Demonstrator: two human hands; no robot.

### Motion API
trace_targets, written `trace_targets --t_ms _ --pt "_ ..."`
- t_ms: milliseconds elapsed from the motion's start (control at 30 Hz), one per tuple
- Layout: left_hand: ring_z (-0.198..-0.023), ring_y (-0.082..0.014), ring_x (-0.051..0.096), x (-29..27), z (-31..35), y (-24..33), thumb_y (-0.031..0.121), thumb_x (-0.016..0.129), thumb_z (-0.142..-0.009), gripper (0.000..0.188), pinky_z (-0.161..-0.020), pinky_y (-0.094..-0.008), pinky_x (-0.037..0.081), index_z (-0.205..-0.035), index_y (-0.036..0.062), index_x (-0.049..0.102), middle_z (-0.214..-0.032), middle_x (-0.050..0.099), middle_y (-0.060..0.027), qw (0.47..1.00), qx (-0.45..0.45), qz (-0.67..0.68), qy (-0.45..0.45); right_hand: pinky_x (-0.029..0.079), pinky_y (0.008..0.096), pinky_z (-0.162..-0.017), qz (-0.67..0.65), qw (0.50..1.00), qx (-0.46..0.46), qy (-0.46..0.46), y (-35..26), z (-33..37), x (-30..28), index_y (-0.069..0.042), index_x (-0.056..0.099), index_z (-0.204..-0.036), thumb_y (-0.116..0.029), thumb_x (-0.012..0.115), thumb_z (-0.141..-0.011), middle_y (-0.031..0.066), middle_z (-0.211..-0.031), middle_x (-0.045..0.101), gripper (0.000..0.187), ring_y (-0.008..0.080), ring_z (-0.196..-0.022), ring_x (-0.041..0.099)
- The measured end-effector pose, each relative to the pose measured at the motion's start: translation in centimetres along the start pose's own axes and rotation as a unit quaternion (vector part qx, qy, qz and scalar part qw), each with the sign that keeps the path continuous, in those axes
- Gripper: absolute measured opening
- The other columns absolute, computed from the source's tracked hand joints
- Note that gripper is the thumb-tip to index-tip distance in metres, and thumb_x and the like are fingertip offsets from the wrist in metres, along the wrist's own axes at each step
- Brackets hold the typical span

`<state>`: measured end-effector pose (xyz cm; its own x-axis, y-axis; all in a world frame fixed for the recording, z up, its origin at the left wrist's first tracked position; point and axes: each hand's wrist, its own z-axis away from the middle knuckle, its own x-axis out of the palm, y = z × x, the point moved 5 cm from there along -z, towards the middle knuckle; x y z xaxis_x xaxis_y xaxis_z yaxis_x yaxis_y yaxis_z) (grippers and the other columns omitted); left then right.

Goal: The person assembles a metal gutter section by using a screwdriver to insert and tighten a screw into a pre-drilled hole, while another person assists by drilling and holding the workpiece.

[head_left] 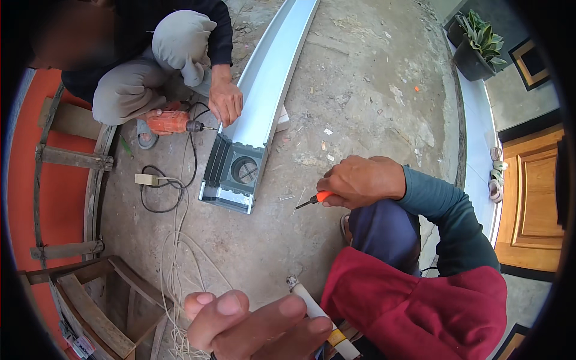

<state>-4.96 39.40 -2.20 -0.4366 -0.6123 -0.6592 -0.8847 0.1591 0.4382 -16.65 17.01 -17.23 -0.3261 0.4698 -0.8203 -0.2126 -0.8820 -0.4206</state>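
Observation:
Close at the bottom, my left hand (258,327) has its fingers bent against a lit cigarette (313,309) with ash at its tip. My right hand (363,180), in a dark green sleeve, is closed round the orange handle of a screwdriver (324,196); its dark shaft points down and left above the concrete. Left of it lies a long whitish gutter (264,90). A dark grey fitting (231,171) with a round hole sits at its near end. A co-worker's hand (225,103) touches the gutter's edge, while their other hand holds an orange drill (171,122) with its bit against the edge.
Red fabric (420,306) fills the lower right. A pale extension socket (146,179) and tangled cables (177,240) lie on the floor at left. A wooden frame (90,306) stands at lower left. A potted plant (474,60) and shoes (496,180) are along the right.

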Motion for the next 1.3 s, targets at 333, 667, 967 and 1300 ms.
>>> trace_targets --t_ms 333,667,967,1300 --pt "-0.113 -0.0197 0.052 8.8 -6.2 3.2 0.043 0.067 -0.086 0.011 -0.104 -0.0420 0.037 -0.086 0.0330 0.071 -0.099 0.065 0.0079 0.996 0.002 0.080 0.027 0.055 0.0476 -0.071 -0.066 0.998 -0.003 -0.001 4.3 5.1 -1.1 -0.004 0.061 -0.103 -0.030 0.060 -0.096 0.0155 -0.088 0.068 0.027 0.0389 -0.079 0.068" --pt "-0.093 -0.0176 0.063 11.7 -8.7 2.6 0.040 0.059 -0.096 0.021 -0.103 -0.0413 0.041 -0.084 0.0243 0.067 -0.094 0.068 -0.0007 0.956 0.231 0.168 0.066 0.055 0.0483 -0.073 -0.074 0.997 0.002 0.019 5.4 5.5 -1.3 -0.002 0.060 -0.097 -0.028 0.059 -0.096 0.0173 -0.088 0.067 0.026 0.0402 -0.083 0.067" --pt "-0.092 -0.0161 0.061 11.3 -8.6 4.5 0.046 0.065 -0.091 0.020 -0.104 -0.0441 0.040 -0.095 0.0268 0.063 -0.095 0.065 -0.0004 0.984 0.129 0.116 0.042 0.053 0.0499 -0.076 -0.098 0.994 0.009 0.050 5.7 4.9 -1.1 -0.002 0.061 -0.102 -0.028 0.061 -0.096 0.0186 -0.088 0.067 0.027 0.0421 -0.084 0.066" --pt "-0.097 -0.0170 0.058 9.1 -6.2 3.2 0.049 0.074 -0.084 0.036 -0.107 -0.0469 0.036 -0.109 0.0294 0.059 -0.101 0.061 -0.0022 0.983 0.136 0.095 0.082 0.053 0.0499 -0.076 -0.111 0.991 -0.002 0.069 4.8 5.1 -1.5 -0.001 0.063 -0.099 -0.029 0.063 -0.095 0.0199 -0.086 0.068 0.029 0.0418 -0.084 0.067"
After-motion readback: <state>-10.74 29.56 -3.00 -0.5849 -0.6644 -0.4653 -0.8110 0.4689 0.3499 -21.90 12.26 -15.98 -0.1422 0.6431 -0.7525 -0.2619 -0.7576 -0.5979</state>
